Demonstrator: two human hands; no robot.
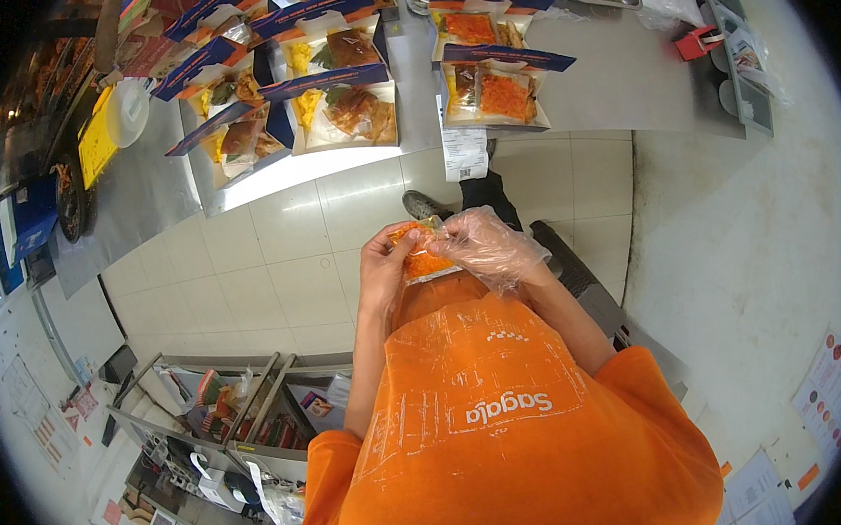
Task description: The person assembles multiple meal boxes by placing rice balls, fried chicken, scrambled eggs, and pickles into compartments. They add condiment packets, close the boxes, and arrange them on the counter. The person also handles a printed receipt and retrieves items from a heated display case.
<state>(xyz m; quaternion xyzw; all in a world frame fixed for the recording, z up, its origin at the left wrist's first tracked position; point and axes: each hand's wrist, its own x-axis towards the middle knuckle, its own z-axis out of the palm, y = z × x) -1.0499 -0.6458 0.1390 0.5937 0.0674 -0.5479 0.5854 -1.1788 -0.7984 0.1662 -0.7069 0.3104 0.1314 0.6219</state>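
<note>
A: What is sitting at the desk's left end?

B: A round white plastic lid (128, 111) is lying near the left edge of the grey steel desk (137, 193), just beside a flat yellow board (98, 146). Right of them, along the front edge, open white meal boxes with dark blue flaps (344, 108) are standing in rows, each showing yellow, brown and green food. Further right, two more white boxes filled with orange shredded food (493, 92) are sitting at the front edge, and a white printed slip (465, 152) is hanging down over that edge just under them. A small red tape holder (696, 43) is resting toward the right end.

A: And the hands?

B: Both are being held up in front of the orange apron (507, 421), below the desk's front edge and apart from it. The bare left hand (387, 265) is gripping the left side of a small clear plastic bag of orange shredded food (423, 259), its fingers (395, 242) curled round the bag's upper edge. The right hand in a thin clear plastic glove (487, 244) is touching the bag's top right corner, its fingers (449, 230) pressed together and pinching the plastic there.

A: Where is the bag, then?

B: It is hanging between the two hands, above the pale tiled floor (276, 262).
</note>
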